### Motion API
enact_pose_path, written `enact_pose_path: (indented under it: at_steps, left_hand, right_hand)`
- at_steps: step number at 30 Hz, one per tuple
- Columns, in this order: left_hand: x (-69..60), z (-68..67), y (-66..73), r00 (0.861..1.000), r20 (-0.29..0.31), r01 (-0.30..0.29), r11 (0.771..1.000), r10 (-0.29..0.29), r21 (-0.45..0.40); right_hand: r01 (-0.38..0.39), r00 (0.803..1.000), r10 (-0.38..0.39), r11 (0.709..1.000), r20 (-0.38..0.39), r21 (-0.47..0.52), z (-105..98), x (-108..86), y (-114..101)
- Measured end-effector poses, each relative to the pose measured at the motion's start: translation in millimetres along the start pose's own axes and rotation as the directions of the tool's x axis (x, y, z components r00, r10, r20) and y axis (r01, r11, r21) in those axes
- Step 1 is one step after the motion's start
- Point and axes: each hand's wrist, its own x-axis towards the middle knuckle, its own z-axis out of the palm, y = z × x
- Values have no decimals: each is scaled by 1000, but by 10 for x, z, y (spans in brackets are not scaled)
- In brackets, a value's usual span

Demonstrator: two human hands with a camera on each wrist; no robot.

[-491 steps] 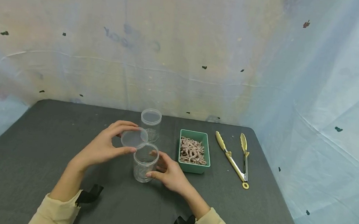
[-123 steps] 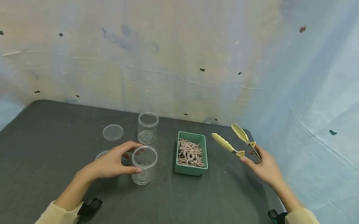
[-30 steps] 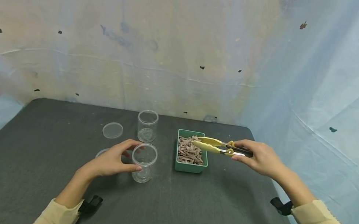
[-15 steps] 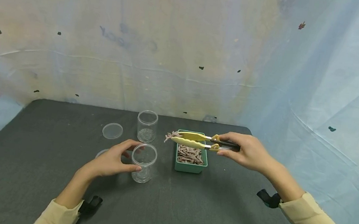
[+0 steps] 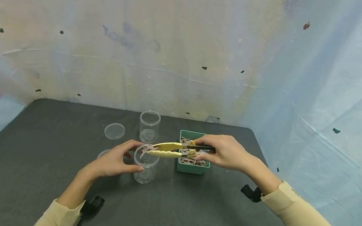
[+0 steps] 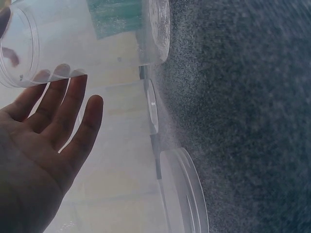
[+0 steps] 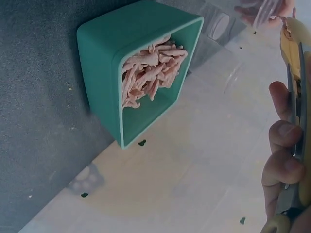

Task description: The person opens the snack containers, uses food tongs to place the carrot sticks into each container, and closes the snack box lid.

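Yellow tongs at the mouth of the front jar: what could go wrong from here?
Some pale strips hang loose from the ends of the tongs, so they might snag on the rim of the front jar or drop outside it.
The tongs come in nearly level, right at the rim; a knock could tip the front jar, though the left hand holds it.
The rear jar stands close behind, so a tipped jar might bump it.
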Motion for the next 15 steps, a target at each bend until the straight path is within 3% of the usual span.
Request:
enact_pose_path:
  at_steps: [15]
  left_hand:
    - [5, 4, -32, 1000, 9, 6, 1000, -6, -2]
  right_hand:
    - [-13, 998, 14, 1000, 54, -20, 80, 127, -41]
